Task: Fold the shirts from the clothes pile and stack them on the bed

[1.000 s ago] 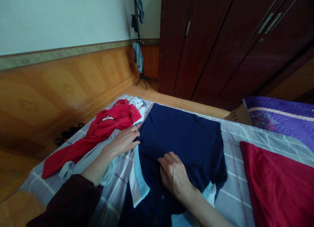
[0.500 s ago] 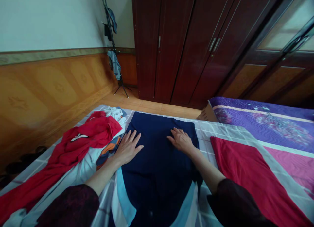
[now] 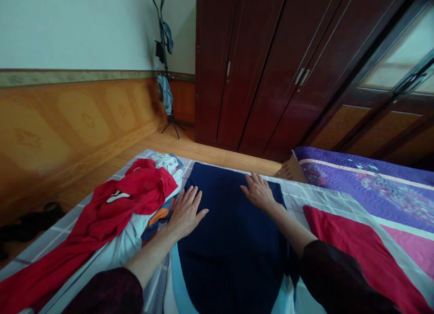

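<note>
A dark navy garment (image 3: 230, 232) with light blue and white parts at its lower sides lies spread on a pale checked sheet (image 3: 298, 194). My left hand (image 3: 187, 212) rests flat on its left edge, fingers spread and pointing away from me. Near the garment's far right part lies my right hand (image 3: 259, 193), palm down with the fingers apart. Neither hand grips anything. To the left is a loose heap with a red garment (image 3: 142, 187) on top of pale and orange-and-blue cloth. On the right a folded red garment (image 3: 356, 241) lies flat.
Beyond the bed's far edge stand dark red wardrobes (image 3: 257, 70) and a coat rack (image 3: 165, 65) with clothes on it. A purple floral bedspread (image 3: 369, 174) is at the right. Dark items (image 3: 34, 223) lie on the floor at the left.
The view has shifted, so the bed and wardrobes appear slightly lower and further right. My right hand has moved a little toward the garment's far edge; both hands remain spread on the navy cloth.
</note>
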The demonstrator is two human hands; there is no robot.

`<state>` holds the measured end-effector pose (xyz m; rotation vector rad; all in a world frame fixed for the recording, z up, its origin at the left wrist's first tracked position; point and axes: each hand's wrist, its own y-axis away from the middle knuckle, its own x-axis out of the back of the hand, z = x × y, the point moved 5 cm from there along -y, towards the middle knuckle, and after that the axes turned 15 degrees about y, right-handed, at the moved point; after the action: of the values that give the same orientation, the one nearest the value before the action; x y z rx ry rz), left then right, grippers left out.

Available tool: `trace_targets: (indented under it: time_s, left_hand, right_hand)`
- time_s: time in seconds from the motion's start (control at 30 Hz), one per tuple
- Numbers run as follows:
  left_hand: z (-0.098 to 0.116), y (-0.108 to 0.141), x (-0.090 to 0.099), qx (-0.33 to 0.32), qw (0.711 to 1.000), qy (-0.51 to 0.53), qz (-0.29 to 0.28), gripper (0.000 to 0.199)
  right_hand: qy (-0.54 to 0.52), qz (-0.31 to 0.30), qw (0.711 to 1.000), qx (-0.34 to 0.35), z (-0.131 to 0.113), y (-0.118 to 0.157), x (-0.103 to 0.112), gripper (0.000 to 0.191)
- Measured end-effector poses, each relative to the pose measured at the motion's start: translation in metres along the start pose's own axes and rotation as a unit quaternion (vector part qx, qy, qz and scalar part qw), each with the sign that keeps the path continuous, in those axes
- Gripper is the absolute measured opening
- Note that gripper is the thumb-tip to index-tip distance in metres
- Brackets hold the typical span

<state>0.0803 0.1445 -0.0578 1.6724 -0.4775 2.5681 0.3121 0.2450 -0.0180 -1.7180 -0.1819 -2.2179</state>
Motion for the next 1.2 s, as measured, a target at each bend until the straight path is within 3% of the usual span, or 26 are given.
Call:
trace_targets:
  time_s: [0.17,0.23,0.3,0.37,0.57,0.87,1.07,1.13,1.2]
  left_hand:
    - [0.002,0.0,0.001,0.018,0.999,0.029,-0.009,0.058]
    - [0.002,0.0,0.002,0.026,0.999,0.037,-0.017,0.058]
    - [0.003,0.0,0.005,0.034,0.998,0.041,-0.017,0.06]
    - [0.004,0.0,0.007,0.041,0.998,0.044,-0.012,0.06]
    - [0.001,0.0,0.005,0.06,0.996,0.062,-0.028,0.067]
    - [-0.005,0.001,0.002,0.061,0.995,0.08,-0.017,0.07]
    - [-0.006,0.0,-0.001,0.061,0.997,0.048,-0.024,0.068]
    - [-0.007,0.001,-0.002,0.056,0.998,0.038,-0.02,0.068]
    - [-0.007,0.001,-0.003,0.049,0.998,0.027,-0.015,0.068]
  right_hand:
    - [-0.06,0.005,0.973,0.223,-0.116,-0.02,0.024,0.045]
    - [-0.07,0.001,0.968,0.239,-0.141,-0.034,0.025,0.043]
    - [-0.07,0.003,0.975,0.21,-0.15,-0.052,0.024,0.045]
    - [-0.072,0.009,0.979,0.189,-0.154,-0.066,0.023,0.047]
    - [-0.081,0.012,0.974,0.21,-0.17,-0.086,0.008,0.054]
    - [-0.075,0.017,0.984,0.162,-0.166,-0.116,-0.009,0.066]
    - [-0.062,0.019,0.99,0.125,-0.154,-0.1,-0.012,0.075]
    - [-0.053,0.015,0.99,0.128,-0.139,-0.088,-0.016,0.073]
    - [-0.041,0.004,0.994,0.103,-0.109,-0.076,-0.023,0.072]
